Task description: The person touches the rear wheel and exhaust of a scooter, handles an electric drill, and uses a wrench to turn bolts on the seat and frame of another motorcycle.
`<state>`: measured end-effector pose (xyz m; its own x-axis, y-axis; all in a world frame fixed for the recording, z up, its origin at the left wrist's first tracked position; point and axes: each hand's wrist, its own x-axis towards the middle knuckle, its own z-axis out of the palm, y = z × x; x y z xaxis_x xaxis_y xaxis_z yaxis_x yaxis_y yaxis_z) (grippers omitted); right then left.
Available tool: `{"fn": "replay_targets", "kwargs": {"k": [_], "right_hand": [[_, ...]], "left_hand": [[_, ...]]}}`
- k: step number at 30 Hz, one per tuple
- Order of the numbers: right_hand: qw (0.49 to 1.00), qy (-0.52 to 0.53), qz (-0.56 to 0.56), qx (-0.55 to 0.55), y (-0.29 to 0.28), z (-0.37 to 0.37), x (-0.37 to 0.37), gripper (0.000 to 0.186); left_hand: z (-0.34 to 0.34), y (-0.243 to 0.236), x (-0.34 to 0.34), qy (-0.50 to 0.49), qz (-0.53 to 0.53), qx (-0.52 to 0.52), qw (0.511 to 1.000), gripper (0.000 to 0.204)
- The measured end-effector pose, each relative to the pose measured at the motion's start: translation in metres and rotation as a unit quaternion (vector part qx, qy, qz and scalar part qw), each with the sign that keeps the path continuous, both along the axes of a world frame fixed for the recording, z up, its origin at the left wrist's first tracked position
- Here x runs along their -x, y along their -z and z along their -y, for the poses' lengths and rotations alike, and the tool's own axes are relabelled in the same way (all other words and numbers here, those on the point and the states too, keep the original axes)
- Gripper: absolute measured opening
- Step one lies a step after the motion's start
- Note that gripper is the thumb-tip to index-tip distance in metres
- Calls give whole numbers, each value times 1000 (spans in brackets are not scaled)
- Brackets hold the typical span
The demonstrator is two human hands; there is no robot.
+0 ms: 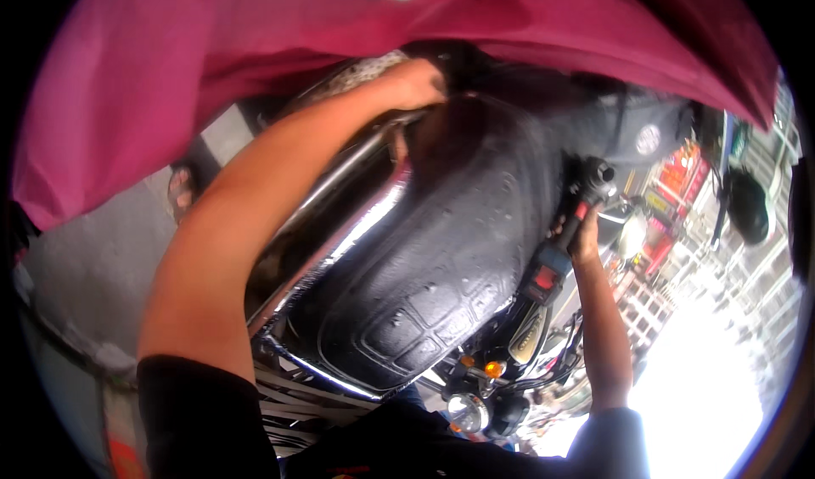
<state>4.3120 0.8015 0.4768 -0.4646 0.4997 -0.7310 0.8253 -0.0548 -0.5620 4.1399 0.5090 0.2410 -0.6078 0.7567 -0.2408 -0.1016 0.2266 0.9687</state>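
Black sleeve [204, 415] sat nearest camera. Your right hand [586, 240] grasped black-and-red power tool [548, 275], just beside black chrome-edged panel [450, 258]. Your left hand [414, 84] reached panel's far end; couldn't tell grip.

A black-and-red power tool [556, 261] slants beside the black seat [463, 216].
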Motion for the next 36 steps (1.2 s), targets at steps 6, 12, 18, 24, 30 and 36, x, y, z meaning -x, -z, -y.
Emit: {"fn": "replay_targets", "kwargs": {"k": [6,12,18,24,30,36], "right_hand": [[998,-51,-1,-30,-1,8,9,60],[999,-47,-4,-25,-10,9,11,62],[998,-66,-24,-1,-16,6,3,65],[992,-102,-66,21,-20,4,0,70],[987,-126,-98,13,1,-1,6,69],[980,-165,-107,-20,-14,-12,-11,77]], "left_hand": [[-3,7,-2,-37,-9,97,995,22],[62,-91,4,-230,429,-97,868,33],[111,-212,-56,-294,504,-378,719,34],[138,-284,-127,-361,431,-346,751,41],[205,-314,-196,-461,205,18,863,43],[297,-323,-252,-552,119,146,812,34]]}}
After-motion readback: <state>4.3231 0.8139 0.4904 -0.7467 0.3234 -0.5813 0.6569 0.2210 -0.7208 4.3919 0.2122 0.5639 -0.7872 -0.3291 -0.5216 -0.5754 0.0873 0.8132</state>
